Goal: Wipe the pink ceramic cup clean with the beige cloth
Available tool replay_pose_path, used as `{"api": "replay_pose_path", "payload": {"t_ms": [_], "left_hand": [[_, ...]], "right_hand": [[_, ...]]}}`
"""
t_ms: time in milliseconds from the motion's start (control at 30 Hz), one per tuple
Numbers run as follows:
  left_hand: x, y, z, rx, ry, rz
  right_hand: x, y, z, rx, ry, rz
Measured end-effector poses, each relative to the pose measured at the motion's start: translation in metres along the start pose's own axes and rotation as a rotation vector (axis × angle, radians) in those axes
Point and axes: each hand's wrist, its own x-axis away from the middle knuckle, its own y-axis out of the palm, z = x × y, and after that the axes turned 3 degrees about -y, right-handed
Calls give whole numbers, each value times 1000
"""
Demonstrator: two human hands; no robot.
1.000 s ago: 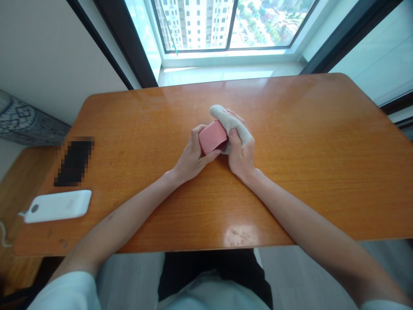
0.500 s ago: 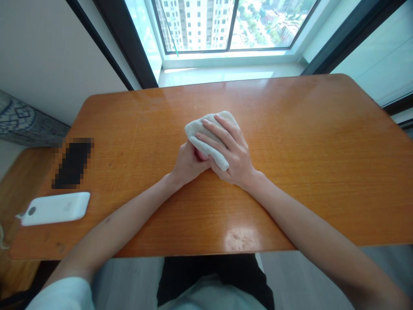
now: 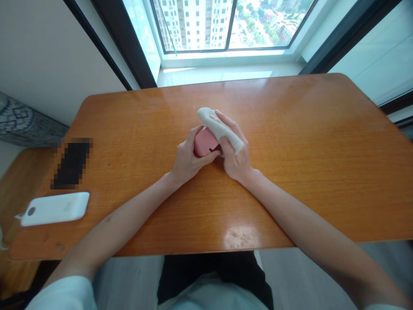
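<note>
A small pink rounded object (image 3: 205,142) with a dark mark near its lower edge sits in my left hand (image 3: 187,157), whose fingers and thumb wrap round it. Its exact kind I cannot make out. My right hand (image 3: 238,157) grips a folded white cloth (image 3: 219,127) between thumb and fingers. The cloth slants across the upper right side of the pink object and hides part of it. Both hands are close together above the middle of the wooden table (image 3: 309,163).
On the table's left side lie a white, rounded, oblong device (image 3: 56,209) and a dark pixelated rectangle (image 3: 71,163). Beyond the far edge is a window (image 3: 226,26) with a sill. A patterned grey fabric item (image 3: 29,118) stands left of the table.
The cloth has shifted off the top of the pink object toward the right, tilting with my right hand. More of the pink object now shows in my left hand.
</note>
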Motion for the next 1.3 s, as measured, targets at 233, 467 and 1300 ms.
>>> {"api": "replay_pose_path", "payload": {"t_ms": [233,467,1300], "left_hand": [[3,1,-5,-16,-23,-31],[-2,0,6,-42,-6,12],[0,0,9,-62,-15,12]], "right_hand": [[-1,-1,-8,128,-226,-91],[-2,6,15,-347,624,173],[-1,3,19,-141,496,53]]}}
